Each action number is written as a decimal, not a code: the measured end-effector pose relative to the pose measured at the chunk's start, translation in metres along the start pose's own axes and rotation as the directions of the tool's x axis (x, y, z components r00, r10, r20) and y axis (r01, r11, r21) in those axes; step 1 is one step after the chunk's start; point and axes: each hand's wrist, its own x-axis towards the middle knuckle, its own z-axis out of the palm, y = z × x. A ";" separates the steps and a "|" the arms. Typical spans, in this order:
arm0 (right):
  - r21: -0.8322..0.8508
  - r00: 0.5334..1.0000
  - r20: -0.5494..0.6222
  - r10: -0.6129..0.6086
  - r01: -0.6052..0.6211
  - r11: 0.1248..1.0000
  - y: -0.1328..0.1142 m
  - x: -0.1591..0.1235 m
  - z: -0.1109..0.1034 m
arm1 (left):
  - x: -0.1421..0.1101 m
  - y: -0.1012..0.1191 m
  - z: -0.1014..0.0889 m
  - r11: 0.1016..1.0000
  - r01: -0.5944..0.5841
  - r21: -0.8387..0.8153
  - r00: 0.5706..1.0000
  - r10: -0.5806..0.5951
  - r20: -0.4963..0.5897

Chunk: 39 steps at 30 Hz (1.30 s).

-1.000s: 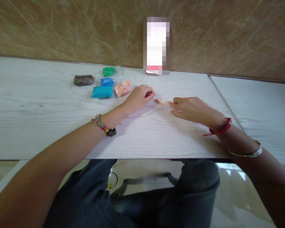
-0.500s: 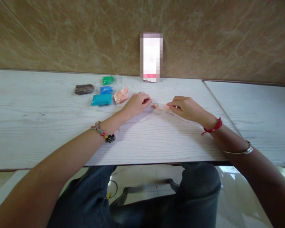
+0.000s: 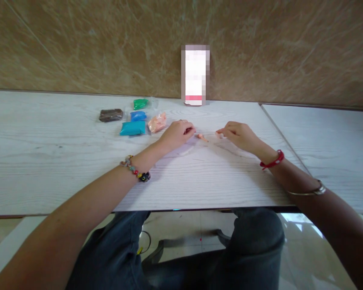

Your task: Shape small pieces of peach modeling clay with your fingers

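Observation:
A small piece of peach modelling clay (image 3: pixel 202 137), rounded at one end and thin at the other, lies on the white table. Just left of it is my left hand (image 3: pixel 179 133), resting low with its fingers curled together; whether anything is inside them is hidden. On the other side, my right hand (image 3: pixel 237 133) has its thumb and forefinger closed at a second bit of peach clay (image 3: pixel 218 132), which is small and partly covered by the fingertips. A clear bag of peach clay (image 3: pixel 157 122) lies beyond my left wrist.
Left of my hands lie packets of turquoise clay (image 3: pixel 133 128), blue clay (image 3: pixel 138 116), green clay (image 3: pixel 140 104) and brown clay (image 3: pixel 111 114). A phone with a blurred screen (image 3: pixel 195 76) leans against the brown marbled wall (image 3: pixel 78 48). The white table (image 3: pixel 187 185) has a seam at right.
My right hand has drawn slightly away from the clay on the table, and the flat peach bit at its fingertips shows less. My left hand keeps its curled pose. The whole view has shifted slightly.

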 end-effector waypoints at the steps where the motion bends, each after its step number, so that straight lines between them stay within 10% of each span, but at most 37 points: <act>1: 0.043 0.998 -0.035 0.044 -0.042 0.998 0.004 0.001 -0.001 | 0.000 0.000 0.000 1.000 0.000 -0.001 1.000 0.000 0.002; 8: -0.035 0.994 -0.075 -0.086 0.083 0.996 0.008 -0.001 0.004 | 0.001 -0.001 0.002 1.000 -0.012 0.010 1.000 0.012 0.007; 17: -0.376 0.984 0.162 -0.076 0.132 0.917 -0.014 -0.005 0.000 | 0.000 0.000 0.001 0.999 -0.022 0.023 1.000 0.022 0.008; 25: -0.108 0.995 -0.061 -0.082 0.075 0.991 0.008 0.000 0.008 | 0.001 -0.002 0.001 0.998 -0.023 0.057 1.000 0.023 0.003; 32: -0.310 0.978 0.150 -0.142 0.183 0.933 -0.007 -0.007 0.004 | 0.000 -0.001 0.002 0.998 -0.026 0.062 1.000 0.024 0.019; 39: -0.416 0.990 0.066 -0.123 0.139 0.899 -0.007 -0.010 0.004 | 0.000 0.000 0.003 0.995 -0.025 0.096 0.999 0.020 0.048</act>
